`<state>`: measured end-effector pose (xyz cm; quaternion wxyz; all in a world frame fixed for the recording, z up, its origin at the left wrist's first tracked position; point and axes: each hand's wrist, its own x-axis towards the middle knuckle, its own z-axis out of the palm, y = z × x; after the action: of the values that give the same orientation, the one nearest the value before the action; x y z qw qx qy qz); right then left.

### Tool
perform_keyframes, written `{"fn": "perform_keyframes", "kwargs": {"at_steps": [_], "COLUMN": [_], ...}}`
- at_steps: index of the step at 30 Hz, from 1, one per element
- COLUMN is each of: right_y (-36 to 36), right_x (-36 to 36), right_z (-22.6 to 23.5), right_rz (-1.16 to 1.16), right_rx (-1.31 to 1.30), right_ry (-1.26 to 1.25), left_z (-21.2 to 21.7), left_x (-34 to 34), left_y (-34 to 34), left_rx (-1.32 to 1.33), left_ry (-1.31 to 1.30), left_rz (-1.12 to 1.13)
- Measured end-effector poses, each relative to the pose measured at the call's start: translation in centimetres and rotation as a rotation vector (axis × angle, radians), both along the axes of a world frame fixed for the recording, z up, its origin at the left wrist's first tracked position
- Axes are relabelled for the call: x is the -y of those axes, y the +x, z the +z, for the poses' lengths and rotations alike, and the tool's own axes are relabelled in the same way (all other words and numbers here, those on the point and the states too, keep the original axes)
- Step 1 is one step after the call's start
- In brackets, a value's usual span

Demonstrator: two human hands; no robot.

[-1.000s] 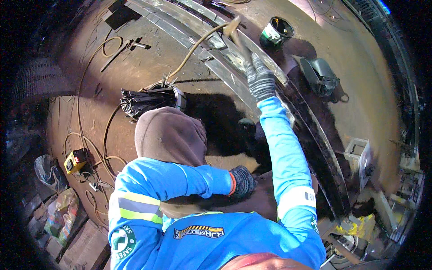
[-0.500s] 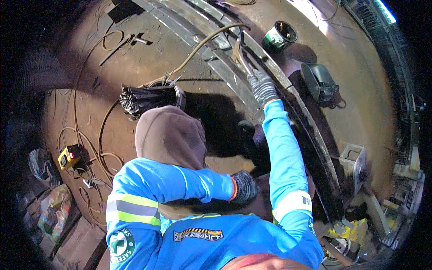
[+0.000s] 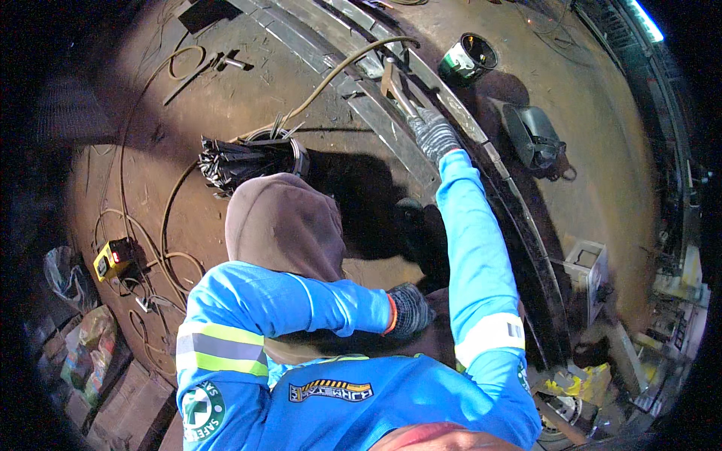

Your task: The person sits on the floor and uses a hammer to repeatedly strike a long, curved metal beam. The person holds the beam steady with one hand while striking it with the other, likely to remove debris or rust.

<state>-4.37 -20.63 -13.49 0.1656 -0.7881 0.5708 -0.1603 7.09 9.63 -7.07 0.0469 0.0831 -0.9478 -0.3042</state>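
Note:
My right hand, in a dark grey glove, reaches far forward. It is closed round the handle of what looks like a hammer, whose brownish head is over the long curved steel beam. My left hand, also gloved and with an orange cuff, lies close in front of my body. Its fingers are curled, and whatever they may hold is hidden. A tan hose arches across the beam just beyond the hammer.
A bucket of dark metal strips stands left of the beam. Past it are an open can and a welding mask. A pale metal box stands at right. A yellow device and coiled cables lie at left.
The hammer's head has tilted slightly to the left and its handle has turned a little. My right hand has shifted slightly forward; my left hand stays nearly where it was.

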Motion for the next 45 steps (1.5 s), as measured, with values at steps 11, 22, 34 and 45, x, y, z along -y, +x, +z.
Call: {"fn": "perform_keyframes", "kwargs": {"at_steps": [11, 22, 34, 45], "right_y": [-5.9, -7.9, -7.8, -9.3], "right_x": [-7.7, -11.4, -10.0, -12.4], "right_z": [7.2, 4.9, 5.4, 5.8], "right_rz": [-0.227, -0.044, -0.038, -0.04], "right_rx": [0.222, -0.188, -0.002, 0.01], "right_ry": [0.154, -0.16, -0.21, 0.036], "left_z": [2.0, 1.7, 1.3, 1.2], "left_x": [0.6, 0.9, 1.0, 1.1], "left_y": [1.0, 0.5, 0.9, 0.8], "left_rx": [0.068, 0.078, 0.146, 0.136], "left_ry": [0.061, 0.12, 0.094, 0.134], "left_rz": [-0.001, -0.011, -0.036, 0.008]}}
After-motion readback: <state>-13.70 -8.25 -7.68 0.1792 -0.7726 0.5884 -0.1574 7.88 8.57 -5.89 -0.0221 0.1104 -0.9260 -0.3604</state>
